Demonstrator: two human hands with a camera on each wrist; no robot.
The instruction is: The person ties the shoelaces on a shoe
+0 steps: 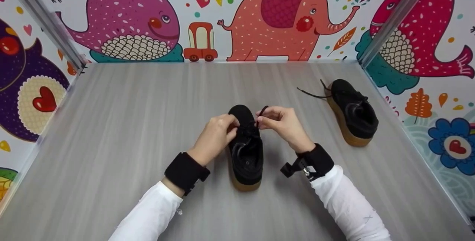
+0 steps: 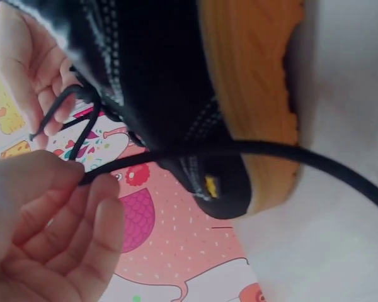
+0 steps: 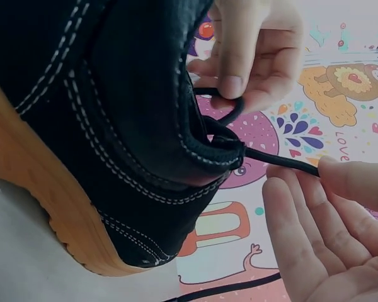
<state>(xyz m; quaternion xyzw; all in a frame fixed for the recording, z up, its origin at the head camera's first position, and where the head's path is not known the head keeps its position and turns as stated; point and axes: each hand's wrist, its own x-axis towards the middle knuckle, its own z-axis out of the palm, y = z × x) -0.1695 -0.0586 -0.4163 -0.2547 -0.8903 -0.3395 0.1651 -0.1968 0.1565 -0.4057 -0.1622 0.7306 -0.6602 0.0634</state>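
Note:
A black low-top shoe with a tan gum sole stands in front of me, its toe pointing away. On its left side, my left hand pinches a black shoelace between thumb and fingers. The left wrist view shows that lace running on from the fingertips across the shoe's side, and a loop near the eyelets. To the right of the shoe, my right hand pinches another stretch of lace, drawn straight out from the eyelets in the right wrist view. Light stitching lines the shoe's upper.
A second black shoe stands at the right, its loose lace trailing left onto the grey wood-grain tabletop. Panels printed with cartoon animals enclose the back and sides, with metal posts at the corners.

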